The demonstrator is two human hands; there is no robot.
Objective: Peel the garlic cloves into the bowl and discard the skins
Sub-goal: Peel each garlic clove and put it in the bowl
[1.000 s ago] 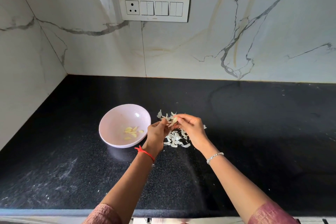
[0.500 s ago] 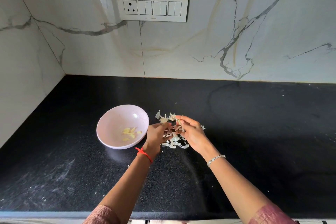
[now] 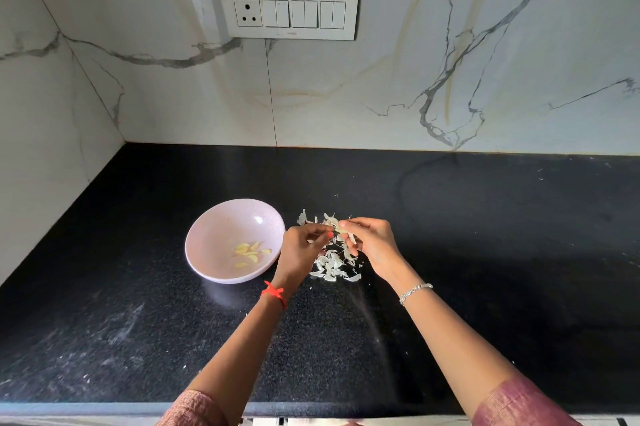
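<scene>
**A:** What's nearest?

**B:** My left hand (image 3: 302, 251), fingers curled. I cannot tell whether they grip anything. My right hand (image 3: 371, 245) pinches a garlic clove (image 3: 341, 230) above the skins (image 3: 331, 264) on the counter (image 3: 346, 339).

**A:** How does it handle?

**B:** I judge it light, firm and slippery once bare, with papery skin that tears. I'd hold it by the ends. The bowl (image 3: 211, 228), just left, holds peeled cloves (image 3: 250, 252).

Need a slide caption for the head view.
Right hand and left hand peel a clove over skins, beside a bowl of peeled cloves.
</scene>
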